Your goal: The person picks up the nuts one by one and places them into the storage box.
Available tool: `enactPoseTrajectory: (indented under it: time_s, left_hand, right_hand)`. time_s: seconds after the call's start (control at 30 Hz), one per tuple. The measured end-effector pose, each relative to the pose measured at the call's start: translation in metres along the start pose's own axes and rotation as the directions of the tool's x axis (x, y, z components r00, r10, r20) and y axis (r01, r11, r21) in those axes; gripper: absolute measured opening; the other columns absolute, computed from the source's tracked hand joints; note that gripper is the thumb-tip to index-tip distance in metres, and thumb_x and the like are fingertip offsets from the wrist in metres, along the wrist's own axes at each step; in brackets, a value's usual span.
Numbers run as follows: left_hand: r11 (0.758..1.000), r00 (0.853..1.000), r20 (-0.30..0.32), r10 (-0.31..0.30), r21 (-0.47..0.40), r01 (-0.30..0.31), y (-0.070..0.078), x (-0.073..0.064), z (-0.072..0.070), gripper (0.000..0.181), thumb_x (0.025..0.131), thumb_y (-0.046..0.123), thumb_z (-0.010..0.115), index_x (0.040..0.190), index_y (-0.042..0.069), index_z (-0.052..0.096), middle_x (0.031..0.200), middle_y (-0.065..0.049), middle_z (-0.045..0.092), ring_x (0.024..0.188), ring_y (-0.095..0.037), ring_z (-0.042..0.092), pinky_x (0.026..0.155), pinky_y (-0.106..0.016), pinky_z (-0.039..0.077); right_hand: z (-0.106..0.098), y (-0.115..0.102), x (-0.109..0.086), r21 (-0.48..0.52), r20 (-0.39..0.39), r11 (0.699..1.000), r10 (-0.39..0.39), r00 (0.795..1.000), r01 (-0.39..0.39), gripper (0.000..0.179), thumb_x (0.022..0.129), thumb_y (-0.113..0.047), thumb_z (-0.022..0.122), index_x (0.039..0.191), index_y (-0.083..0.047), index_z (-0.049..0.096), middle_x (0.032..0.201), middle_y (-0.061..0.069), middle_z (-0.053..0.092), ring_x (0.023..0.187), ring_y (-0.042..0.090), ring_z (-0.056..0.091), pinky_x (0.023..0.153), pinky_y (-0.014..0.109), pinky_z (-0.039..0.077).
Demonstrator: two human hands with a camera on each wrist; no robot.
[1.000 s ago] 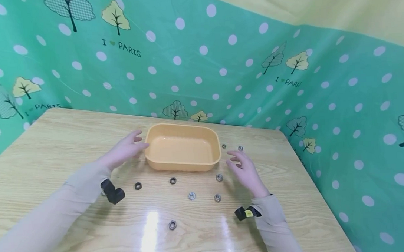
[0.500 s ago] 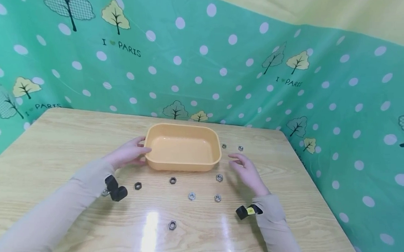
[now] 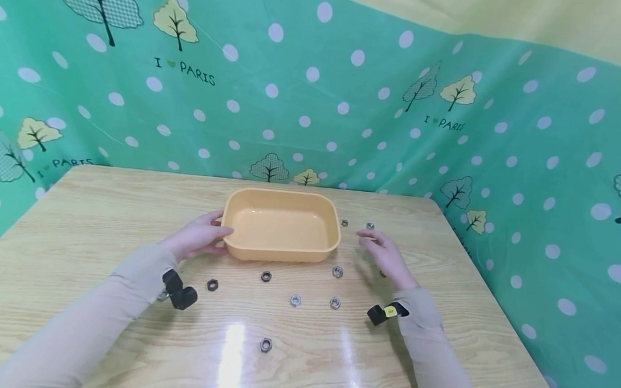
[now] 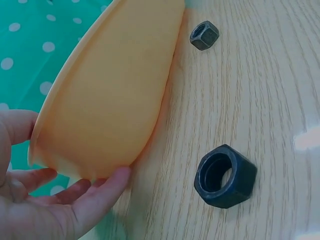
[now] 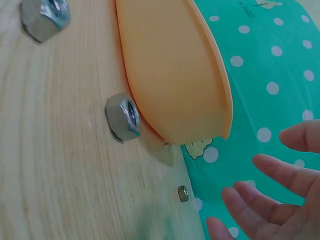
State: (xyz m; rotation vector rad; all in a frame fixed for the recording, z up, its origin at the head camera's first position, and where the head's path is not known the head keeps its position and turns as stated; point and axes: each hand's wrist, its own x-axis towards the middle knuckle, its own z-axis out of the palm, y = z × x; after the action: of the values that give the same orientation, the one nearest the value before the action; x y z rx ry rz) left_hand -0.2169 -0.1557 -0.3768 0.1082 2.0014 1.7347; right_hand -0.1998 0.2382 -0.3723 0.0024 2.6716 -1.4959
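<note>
A shallow peach plastic basin (image 3: 282, 255) stands on the wooden table with nothing in it. My left hand (image 3: 201, 235) grips its left end, thumb over the rim and fingers against the outer wall. To the right, my right hand (image 3: 387, 257) hovers over the table, fingers loosely bent and apart, holding nothing. Closest to its fingertips lies a small metal nut (image 3: 370, 226); another small nut (image 3: 344, 223) sits by the basin's right end. In the left wrist view a dark hex nut (image 4: 225, 177) lies near the basin. A silver nut (image 5: 122, 117) shows beside the basin in the right wrist view.
Several more nuts lie scattered in front of the basin, among them a dark one (image 3: 266, 276), a silver one (image 3: 335, 303) and a nearer one (image 3: 266, 345). One nut (image 3: 163, 296) is partly hidden by the left wrist. A green dotted curtain (image 3: 307, 103) hangs behind the table.
My left hand has come down onto the basin's left end and taken hold of it. My right hand has shifted slightly right, away from the basin, and a dark nut now shows beside its wrist.
</note>
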Motion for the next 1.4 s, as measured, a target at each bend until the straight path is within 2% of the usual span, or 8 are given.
enactPoseTrajectory:
  time_s: [0.17, 0.3, 0.6, 0.8, 0.97, 1.1, 1.33, 1.4]
  left_hand:
    - [1.000, 1.000, 0.004, 0.005, -0.013, -0.005, -0.001, 0.000, -0.001, 0.072, 0.098, 0.006, 0.042, 0.148, -0.003, -0.009, 0.148, -0.037, 0.015, 0.135, -0.048, 0.028, 0.104, -0.048, 0.045]
    - [1.000, 1.000, 0.005, 0.003, -0.019, -0.003, -0.002, 0.001, -0.001, 0.071, 0.098, 0.006, 0.042, 0.149, -0.004, -0.007, 0.148, -0.037, 0.016, 0.135, -0.048, 0.028, 0.103, -0.047, 0.046]
    - [1.000, 1.000, 0.001, 0.004, -0.031, -0.004, -0.005, 0.000, 0.000, 0.071, 0.098, 0.009, 0.044, 0.149, -0.002, -0.004, 0.148, -0.034, 0.023, 0.132, -0.042, 0.036, 0.103, -0.045, 0.046]
    - [0.999, 1.000, 0.007, 0.007, -0.048, -0.006, -0.007, -0.001, 0.001, 0.071, 0.098, 0.010, 0.044, 0.150, -0.001, -0.004, 0.148, -0.033, 0.024, 0.132, -0.041, 0.037, 0.105, -0.046, 0.044]
    - [0.999, 1.000, 0.001, -0.001, -0.048, 0.001, -0.008, -0.001, 0.001, 0.071, 0.098, 0.011, 0.045, 0.150, -0.001, -0.003, 0.147, -0.033, 0.026, 0.115, -0.024, 0.055, 0.104, -0.043, 0.046]
    - [0.998, 1.000, -0.005, -0.008, -0.060, 0.008, -0.011, -0.001, 0.002, 0.071, 0.098, 0.011, 0.045, 0.150, -0.001, -0.001, 0.147, -0.033, 0.027, 0.099, -0.008, 0.057, 0.100, -0.038, 0.050]
    - [0.998, 1.000, -0.026, -0.010, -0.056, 0.009, -0.012, -0.002, 0.005, 0.070, 0.097, 0.012, 0.046, 0.150, -0.001, 0.003, 0.145, -0.033, 0.031, 0.101, -0.009, 0.057, 0.099, -0.038, 0.051]
    - [0.998, 0.999, -0.031, -0.011, -0.055, 0.009, -0.011, -0.003, 0.005, 0.070, 0.097, 0.013, 0.047, 0.150, -0.001, 0.003, 0.145, -0.033, 0.032, 0.100, -0.008, 0.057, 0.099, -0.038, 0.051]
  right_hand:
    - [-0.008, -0.001, 0.018, 0.059, 0.000, 0.998, 0.023, 1.000, -0.023, 0.040, 0.098, -0.023, 0.046, 0.131, 0.000, 0.051, 0.135, 0.022, 0.049, 0.124, 0.033, 0.047, 0.107, 0.047, 0.043]
    - [-0.015, -0.003, 0.032, 0.041, -0.015, 0.998, 0.043, 0.999, -0.043, 0.041, 0.098, -0.023, 0.048, 0.132, 0.001, 0.050, 0.134, 0.022, 0.050, 0.123, 0.033, 0.048, 0.107, 0.046, 0.043]
    - [-0.016, -0.003, 0.061, -0.091, 0.016, 0.993, 0.079, 0.997, -0.077, 0.046, 0.095, -0.028, 0.053, 0.134, -0.005, 0.049, 0.137, 0.016, 0.049, 0.124, 0.030, 0.049, 0.106, 0.042, 0.045]
    - [-0.009, 0.001, 0.081, -0.189, 0.059, 0.982, 0.021, 0.998, -0.009, 0.047, 0.093, -0.024, 0.056, 0.133, -0.002, 0.049, 0.134, 0.020, 0.051, 0.120, 0.034, 0.052, 0.103, 0.044, 0.047]
    - [-0.004, 0.004, 0.090, -0.283, 0.085, 0.959, -0.006, 0.996, 0.030, 0.044, 0.092, -0.022, 0.057, 0.130, 0.000, 0.050, 0.132, 0.023, 0.052, 0.119, 0.037, 0.052, 0.103, 0.047, 0.046]
    - [-0.001, 0.006, 0.095, -0.342, 0.094, 0.939, 0.006, 0.996, 0.027, 0.044, 0.092, -0.022, 0.058, 0.130, -0.001, 0.050, 0.133, 0.024, 0.050, 0.123, 0.038, 0.049, 0.106, 0.048, 0.043]
    - [0.001, 0.010, 0.104, -0.351, 0.089, 0.936, 0.058, 0.994, -0.023, 0.047, 0.090, -0.024, 0.061, 0.130, -0.004, 0.051, 0.136, 0.023, 0.048, 0.122, 0.037, 0.049, 0.105, 0.047, 0.044]
    - [0.000, 0.013, 0.107, -0.376, 0.092, 0.927, 0.041, 0.995, -0.004, 0.050, 0.087, -0.030, 0.065, 0.128, -0.004, 0.052, 0.132, 0.024, 0.051, 0.117, 0.036, 0.052, 0.099, 0.045, 0.049]
